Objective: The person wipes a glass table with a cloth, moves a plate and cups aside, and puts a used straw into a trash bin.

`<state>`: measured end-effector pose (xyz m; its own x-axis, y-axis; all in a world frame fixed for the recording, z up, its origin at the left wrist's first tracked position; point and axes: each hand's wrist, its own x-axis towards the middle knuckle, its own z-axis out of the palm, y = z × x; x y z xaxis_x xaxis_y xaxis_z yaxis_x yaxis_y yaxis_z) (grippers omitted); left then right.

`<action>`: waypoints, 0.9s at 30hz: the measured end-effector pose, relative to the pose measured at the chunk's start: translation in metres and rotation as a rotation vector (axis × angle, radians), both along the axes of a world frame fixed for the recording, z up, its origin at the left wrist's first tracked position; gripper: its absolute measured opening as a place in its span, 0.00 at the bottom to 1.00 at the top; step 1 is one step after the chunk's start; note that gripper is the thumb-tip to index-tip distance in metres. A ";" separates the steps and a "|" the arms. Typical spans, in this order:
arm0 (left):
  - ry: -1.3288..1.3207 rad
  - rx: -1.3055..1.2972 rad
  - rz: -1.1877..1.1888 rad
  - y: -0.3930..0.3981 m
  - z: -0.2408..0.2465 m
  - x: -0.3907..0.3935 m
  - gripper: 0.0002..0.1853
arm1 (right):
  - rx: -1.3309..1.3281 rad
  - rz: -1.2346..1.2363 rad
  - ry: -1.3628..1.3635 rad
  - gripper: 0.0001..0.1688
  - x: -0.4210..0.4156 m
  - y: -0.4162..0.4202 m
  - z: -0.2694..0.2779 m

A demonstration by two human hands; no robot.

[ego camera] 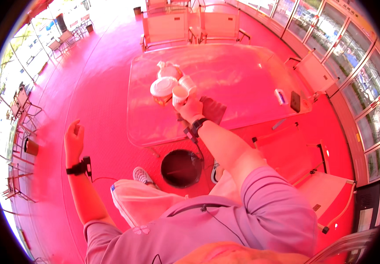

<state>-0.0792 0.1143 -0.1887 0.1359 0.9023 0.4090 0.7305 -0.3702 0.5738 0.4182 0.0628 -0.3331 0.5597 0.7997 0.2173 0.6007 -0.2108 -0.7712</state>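
Note:
My right hand (191, 108) grips a small white cup (179, 94) over the near left part of a table (176, 125). Just behind the cup is a second, ribbed white cup (188, 83), tilted. A round container with a white lid (165, 85) stands to the left of the cups. Behind these lies a tied plastic bag (169, 70) with something in it, hard to make out. A folded dark cloth (213, 108) lies right beside my right wrist. Off the table to the left, my left hand (74, 138) hangs in the air, empty, its fingers loosely bent.
A black bucket (181, 168) stands on the floor between my feet. A phone (295, 101) and a small white pack (280, 97) lie at the table's right end. Folding chairs (165, 28) stand across the table, others (285, 151) at right. Glass doors (350, 43) line the right side.

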 end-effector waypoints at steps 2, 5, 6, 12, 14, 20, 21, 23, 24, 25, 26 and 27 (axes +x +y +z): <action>-0.229 0.037 -0.095 -0.038 0.005 0.038 0.17 | -0.096 0.062 0.091 0.42 0.001 -0.007 0.020; -0.329 -0.060 -0.255 -0.073 -0.006 0.108 0.18 | -0.073 0.068 0.069 0.44 0.013 -0.021 0.035; -0.305 -0.065 -0.277 -0.072 -0.022 0.117 0.19 | -0.059 0.107 0.074 0.44 0.009 -0.023 0.039; -0.040 0.052 -0.276 -0.058 -0.098 0.168 0.24 | -0.019 0.310 0.041 0.41 0.035 -0.035 0.012; 0.038 0.100 -0.327 -0.055 -0.113 0.166 0.24 | -0.034 0.342 0.072 0.41 0.029 -0.041 0.011; 0.103 -0.031 -0.398 -0.049 -0.114 0.162 0.30 | -0.004 0.424 0.140 0.34 0.020 -0.056 0.026; 0.114 -0.082 -0.433 -0.049 -0.113 0.167 0.30 | -0.002 0.417 0.136 0.35 0.029 -0.059 0.022; 0.154 -0.177 -0.471 -0.053 -0.100 0.160 0.32 | -0.026 0.445 0.129 0.37 0.032 -0.058 0.021; 0.146 -0.153 -0.456 -0.052 -0.102 0.157 0.32 | -0.008 0.455 0.180 0.37 0.030 -0.058 0.021; 0.139 -0.130 -0.442 -0.052 -0.105 0.154 0.31 | 0.009 0.463 0.230 0.38 0.029 -0.057 0.020; 0.131 -0.106 -0.429 -0.051 -0.108 0.153 0.31 | 0.025 0.469 0.281 0.38 0.028 -0.057 0.019; 0.114 -0.103 -0.420 -0.052 -0.110 0.155 0.30 | 0.072 0.478 0.265 0.38 0.025 -0.060 0.022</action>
